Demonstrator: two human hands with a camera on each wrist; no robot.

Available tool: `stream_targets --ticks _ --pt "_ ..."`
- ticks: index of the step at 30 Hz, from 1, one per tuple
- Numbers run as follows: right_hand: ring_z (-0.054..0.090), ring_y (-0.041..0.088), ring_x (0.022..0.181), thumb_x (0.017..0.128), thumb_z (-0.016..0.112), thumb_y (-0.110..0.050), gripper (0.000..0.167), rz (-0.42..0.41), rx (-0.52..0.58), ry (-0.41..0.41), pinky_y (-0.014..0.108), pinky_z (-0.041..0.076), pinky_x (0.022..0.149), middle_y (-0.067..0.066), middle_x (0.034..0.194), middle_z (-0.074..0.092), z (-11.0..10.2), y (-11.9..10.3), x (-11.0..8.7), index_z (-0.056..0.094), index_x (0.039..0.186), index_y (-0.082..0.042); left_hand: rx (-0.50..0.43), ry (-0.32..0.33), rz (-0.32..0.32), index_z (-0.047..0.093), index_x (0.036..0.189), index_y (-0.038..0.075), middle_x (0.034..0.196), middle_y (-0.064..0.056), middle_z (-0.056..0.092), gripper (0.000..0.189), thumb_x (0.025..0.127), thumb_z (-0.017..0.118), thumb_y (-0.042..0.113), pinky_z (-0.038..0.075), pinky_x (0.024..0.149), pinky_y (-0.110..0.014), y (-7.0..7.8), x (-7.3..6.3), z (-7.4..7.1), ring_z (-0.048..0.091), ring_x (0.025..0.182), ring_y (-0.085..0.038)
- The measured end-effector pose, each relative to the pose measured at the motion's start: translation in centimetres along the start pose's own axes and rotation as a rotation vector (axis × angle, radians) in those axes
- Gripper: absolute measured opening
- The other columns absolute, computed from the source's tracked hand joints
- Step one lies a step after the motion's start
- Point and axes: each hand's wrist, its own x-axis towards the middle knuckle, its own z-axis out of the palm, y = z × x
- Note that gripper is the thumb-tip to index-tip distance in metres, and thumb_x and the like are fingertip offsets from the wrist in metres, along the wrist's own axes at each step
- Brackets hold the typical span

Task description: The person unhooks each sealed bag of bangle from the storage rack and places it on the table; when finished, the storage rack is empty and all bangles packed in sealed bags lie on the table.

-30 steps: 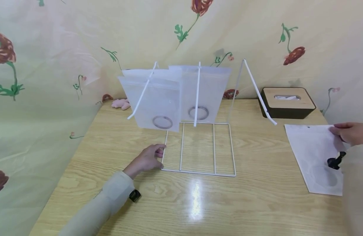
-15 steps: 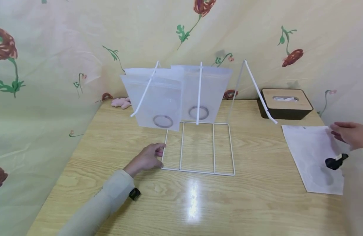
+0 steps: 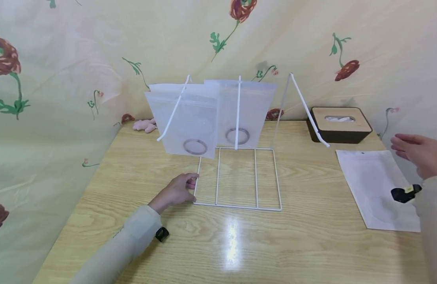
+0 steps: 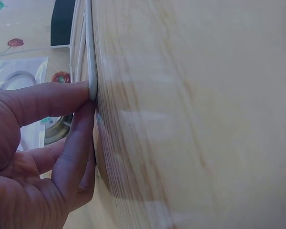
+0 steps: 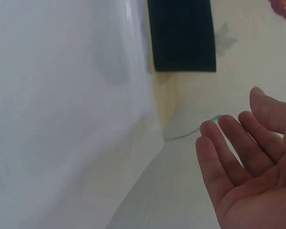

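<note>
Flowered cloth [image 3: 176,35] rises behind a wood-grained table [image 3: 310,244] with a shiny top, and on it stands a white wire rack [image 3: 217,177], its flat base near the middle and slim arms reaching up and forward. At the base's near left corner, the left hand [image 3: 176,191] grips the wire between bent thumb and fingers. Far to the right, a white bag [image 3: 367,181] lies flat on the table, a faint round shape showing in its lower part. Beside and partly over it is the right hand [image 3: 421,154], palm up in its wrist view, with fingers loose, slightly bent and holding nothing. On the rack, a front bag [image 3: 193,122] hangs at the left arm, overlapping a rear bag [image 3: 176,87]; a middle bag [image 3: 252,110] hangs beside them. Dark rings show low on the front and middle bags. Further back sit a wood-topped tissue box [image 3: 340,132], right, and a pink toy [image 3: 144,125], left.
</note>
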Motion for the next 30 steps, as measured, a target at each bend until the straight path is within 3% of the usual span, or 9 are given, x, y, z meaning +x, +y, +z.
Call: stream_targets --ticks 2,4,6,8,11,23,30 --pt "0.044 0.039 0.133 0.1 0.042 -0.056 0.081 -0.044 0.033 0.042 0.051 0.034 0.111 0.022 0.16 0.026 0.4 -0.5 -0.7 0.017 0.16 -0.006 -0.003 -0.001 0.0 0.049 0.145 0.001 0.115 -0.008 0.056 0.082 0.07 0.08 -0.011 0.05 0.097 -0.039 0.0 0.0 0.0 0.057 0.11 -0.026" --pt "0.057 0.017 0.116 0.098 0.047 -0.057 0.079 -0.089 0.069 0.073 0.036 0.04 0.108 0.004 0.148 0.047 0.9 -0.9 -1.3 0.025 0.159 -0.012 -0.004 -0.002 -0.001 0.049 0.145 0.001 0.115 -0.008 0.056 0.083 0.07 0.08 -0.011 0.05 0.097 -0.039 0.0 0.0 -0.1 0.056 0.11 -0.025" --pt "0.056 -0.003 0.094 0.096 0.052 -0.055 0.076 -0.132 0.118 0.088 0.018 0.048 0.094 -0.014 0.125 0.055 1.2 -1.6 -2.1 0.031 0.158 -0.016 -0.006 -0.001 -0.001 0.048 0.146 0.001 0.115 -0.008 0.056 0.083 0.07 0.08 -0.011 0.05 0.097 -0.038 0.0 0.0 -0.1 0.056 0.11 -0.025" --pt "0.051 -0.014 0.08 0.096 0.057 -0.051 0.073 -0.177 0.15 0.085 0.006 0.049 0.076 -0.025 0.103 0.048 1.6 -2.5 -2.8 0.036 0.157 -0.016 -0.005 -0.001 -0.002 0.048 0.146 0.002 0.115 -0.008 0.056 0.083 0.07 0.079 -0.011 0.05 0.097 -0.038 0.1 0.0 -0.1 0.056 0.109 -0.025" --pt "0.053 -0.014 0.079 0.096 0.059 -0.048 0.07 -0.228 0.152 0.083 0.003 0.047 0.064 -0.023 0.101 0.05 2.1 -4.0 -3.8 0.04 0.155 -0.014 0.0 0.001 0.002 0.048 0.146 0.001 0.115 -0.008 0.056 0.083 0.07 0.079 -0.011 0.05 0.097 -0.038 0.1 0.0 -0.1 0.056 0.109 -0.025" --pt "0.056 -0.004 0.092 0.097 0.063 -0.041 0.053 -0.389 0.149 -0.002 0.004 0.045 0.07 -0.026 0.103 0.06 4.6 -10.0 -7.5 0.056 0.144 -0.018 0.012 0.005 0.007 0.048 0.147 0.001 0.113 -0.008 0.056 0.084 0.07 0.08 -0.011 0.052 0.095 -0.036 -0.1 0.0 0.1 0.057 0.107 -0.023" --pt "0.055 0.0 0.096 0.096 0.068 -0.036 0.044 -0.507 0.129 0.012 0.009 0.042 0.071 -0.023 0.102 0.065 6.4 -12.1 -8.7 0.065 0.135 -0.016 0.006 0.007 0.009 0.048 0.146 0.0 0.112 -0.008 0.055 0.084 0.07 0.08 -0.011 0.052 0.093 -0.035 0.0 -0.2 0.1 0.057 0.106 -0.022"
